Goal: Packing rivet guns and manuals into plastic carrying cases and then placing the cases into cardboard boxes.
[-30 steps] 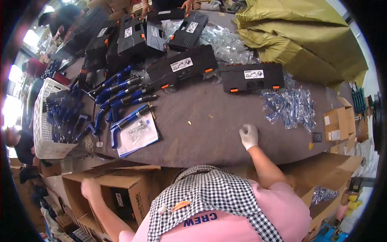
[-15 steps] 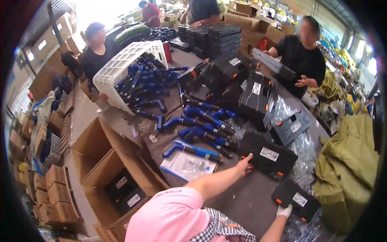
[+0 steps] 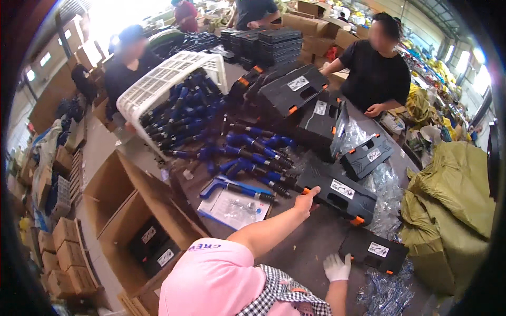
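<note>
At the front of the table, a black tool case (image 3: 322,190) with orange latches and a white label is gripped at its left end by my left hand (image 3: 304,203), fingers partly hidden. My right hand (image 3: 337,267), in a white glove, is open with fingers apart, beside the left end of a second black case (image 3: 387,259); its fingertips are at the case's edge. Left of my left hand, a blue pistol-shaped tool (image 3: 237,189) lies across a printed sheet (image 3: 224,203). Several similar blue and black tools (image 3: 253,147) are piled beyond it.
A tipped white crate (image 3: 128,100) spills more tools. Black cases (image 3: 279,100) are heaped at centre. A cardboard box (image 3: 174,210) with cases inside stands left. Yellow-green sacks (image 3: 448,205) and plastic bags (image 3: 390,295) lie right. Co-workers (image 3: 377,73) stand across the table.
My right hand has loosened from the nearer case and spread its fingers. The case at my left hand now shows its latched front side. The right co-worker no longer holds a case.
</note>
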Action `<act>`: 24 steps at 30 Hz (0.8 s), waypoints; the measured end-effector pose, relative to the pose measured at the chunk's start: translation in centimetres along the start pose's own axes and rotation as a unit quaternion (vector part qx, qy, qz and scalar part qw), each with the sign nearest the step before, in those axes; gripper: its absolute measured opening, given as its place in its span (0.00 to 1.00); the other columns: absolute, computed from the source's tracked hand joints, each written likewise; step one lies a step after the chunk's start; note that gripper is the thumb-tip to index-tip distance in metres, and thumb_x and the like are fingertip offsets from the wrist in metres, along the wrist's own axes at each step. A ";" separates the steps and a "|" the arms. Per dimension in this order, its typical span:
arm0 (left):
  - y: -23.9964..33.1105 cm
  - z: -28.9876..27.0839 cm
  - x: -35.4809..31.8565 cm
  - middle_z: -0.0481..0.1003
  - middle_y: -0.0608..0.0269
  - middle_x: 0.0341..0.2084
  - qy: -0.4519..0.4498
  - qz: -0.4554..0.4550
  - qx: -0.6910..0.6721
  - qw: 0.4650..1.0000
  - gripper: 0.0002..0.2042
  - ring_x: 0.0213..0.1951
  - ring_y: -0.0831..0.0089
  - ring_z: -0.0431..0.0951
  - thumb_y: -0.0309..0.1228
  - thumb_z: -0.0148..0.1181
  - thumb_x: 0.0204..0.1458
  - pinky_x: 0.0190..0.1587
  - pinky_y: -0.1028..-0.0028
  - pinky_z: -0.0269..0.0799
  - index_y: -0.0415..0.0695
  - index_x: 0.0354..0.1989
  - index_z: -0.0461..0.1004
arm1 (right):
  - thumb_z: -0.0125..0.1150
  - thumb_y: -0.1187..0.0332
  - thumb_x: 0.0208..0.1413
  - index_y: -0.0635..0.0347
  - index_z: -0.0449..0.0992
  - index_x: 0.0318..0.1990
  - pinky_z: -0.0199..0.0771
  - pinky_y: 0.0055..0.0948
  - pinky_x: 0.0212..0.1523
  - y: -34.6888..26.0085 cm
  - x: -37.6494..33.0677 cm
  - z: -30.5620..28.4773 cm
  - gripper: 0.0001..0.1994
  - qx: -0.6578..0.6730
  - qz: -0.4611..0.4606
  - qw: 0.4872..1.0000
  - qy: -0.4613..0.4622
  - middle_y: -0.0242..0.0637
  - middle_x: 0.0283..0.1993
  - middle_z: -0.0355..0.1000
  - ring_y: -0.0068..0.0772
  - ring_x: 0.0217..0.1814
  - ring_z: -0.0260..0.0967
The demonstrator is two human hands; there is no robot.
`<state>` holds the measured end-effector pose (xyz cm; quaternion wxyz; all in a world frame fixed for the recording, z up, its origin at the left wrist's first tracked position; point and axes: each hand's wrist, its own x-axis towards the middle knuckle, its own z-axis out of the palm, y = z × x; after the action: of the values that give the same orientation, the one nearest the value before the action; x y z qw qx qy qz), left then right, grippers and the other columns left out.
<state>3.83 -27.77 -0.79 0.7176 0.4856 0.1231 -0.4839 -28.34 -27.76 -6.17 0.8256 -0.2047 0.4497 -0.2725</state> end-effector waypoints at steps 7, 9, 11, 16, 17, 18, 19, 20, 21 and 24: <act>-3.2 -8.1 -9.7 0.76 0.63 0.34 -0.070 -0.003 0.075 0.995 0.23 0.33 0.71 0.77 0.44 0.72 0.45 0.35 0.72 0.77 0.42 0.43 0.72 | 0.49 0.50 0.62 0.53 0.66 0.50 0.52 0.56 0.66 3.1 0.1 3.7 0.18 0.094 -0.130 0.972 -0.173 0.40 0.60 0.63 0.48 0.66 0.55; -5.2 -11.4 -9.9 0.75 0.63 0.35 -0.066 -0.090 0.004 0.994 0.23 0.34 0.70 0.77 0.44 0.71 0.46 0.35 0.70 0.79 0.42 0.42 0.71 | 0.55 0.48 0.59 0.52 0.62 0.60 0.49 0.55 0.67 4.9 -0.1 3.4 0.27 0.113 -0.075 0.988 -0.075 0.45 0.66 0.56 0.51 0.68 0.52; -8.0 -15.3 -9.8 0.74 0.58 0.39 0.023 -0.104 0.025 0.994 0.22 0.38 0.64 0.78 0.44 0.69 0.48 0.38 0.67 0.80 0.44 0.45 0.70 | 0.56 0.48 0.58 0.53 0.59 0.64 0.50 0.53 0.68 7.6 -2.3 5.1 0.32 0.137 -0.010 0.990 0.044 0.48 0.67 0.53 0.52 0.68 0.53; -12.4 -19.1 -13.8 0.73 0.56 0.34 -0.046 -0.208 0.149 0.966 0.22 0.35 0.60 0.79 0.51 0.63 0.53 0.38 0.62 0.76 0.42 0.41 0.72 | 0.59 0.54 0.55 0.55 0.61 0.62 0.61 0.50 0.59 8.1 -5.3 1.4 0.29 0.017 -0.029 0.985 0.167 0.44 0.63 0.60 0.48 0.61 0.62; -12.2 -19.1 -14.0 0.73 0.56 0.34 -0.046 -0.205 0.150 0.966 0.22 0.35 0.60 0.79 0.51 0.63 0.53 0.38 0.62 0.76 0.42 0.41 0.72 | 0.59 0.57 0.54 0.54 0.63 0.60 0.63 0.49 0.58 7.5 -5.3 1.2 0.27 0.036 -0.028 0.979 0.197 0.42 0.62 0.61 0.47 0.59 0.63; -11.6 -19.0 -14.5 0.73 0.57 0.31 -0.059 -0.212 0.268 0.938 0.23 0.34 0.61 0.78 0.52 0.61 0.53 0.38 0.62 0.76 0.41 0.40 0.73 | 0.60 0.57 0.54 0.54 0.64 0.58 0.63 0.48 0.57 7.2 -5.2 0.4 0.26 0.004 -0.033 0.979 0.204 0.40 0.60 0.62 0.46 0.58 0.64; -10.7 -18.6 -14.6 0.73 0.58 0.29 -0.072 -0.216 0.382 0.896 0.24 0.32 0.61 0.78 0.53 0.60 0.54 0.38 0.62 0.75 0.40 0.39 0.74 | 0.60 0.58 0.54 0.54 0.65 0.57 0.63 0.47 0.57 6.8 -5.0 -0.1 0.24 -0.027 -0.039 0.976 0.211 0.39 0.59 0.63 0.44 0.56 0.65; -7.0 -17.2 -15.9 0.75 0.59 0.27 -0.132 -0.249 0.469 0.837 0.26 0.31 0.64 0.78 0.55 0.58 0.54 0.36 0.63 0.75 0.39 0.40 0.75 | 0.60 0.59 0.54 0.53 0.68 0.54 0.64 0.45 0.54 6.0 -5.2 -0.8 0.21 -0.031 -0.039 0.965 0.258 0.36 0.56 0.64 0.38 0.52 0.65; -2.5 -16.1 -17.1 0.78 0.58 0.31 -0.164 -0.147 0.588 0.778 0.27 0.31 0.65 0.79 0.57 0.58 0.53 0.38 0.62 0.75 0.39 0.39 0.78 | 0.60 0.59 0.54 0.52 0.69 0.52 0.64 0.44 0.52 5.3 -5.9 -0.5 0.20 -0.024 -0.033 0.964 0.262 0.34 0.54 0.65 0.36 0.49 0.65; 13.9 -16.4 -18.0 0.81 0.59 0.34 -0.044 0.245 0.742 0.623 0.18 0.35 0.61 0.81 0.48 0.59 0.49 0.39 0.67 0.75 0.47 0.37 0.81 | 0.58 0.54 0.53 0.52 0.65 0.59 0.62 0.43 0.53 4.9 -6.6 0.9 0.26 -0.020 -0.014 0.966 0.258 0.30 0.53 0.65 0.33 0.49 0.63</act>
<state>10.97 -3.22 10.69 0.2106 0.8437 -0.4326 -0.2383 -29.23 -19.77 -4.42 0.6733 -0.1501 0.6498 -0.3191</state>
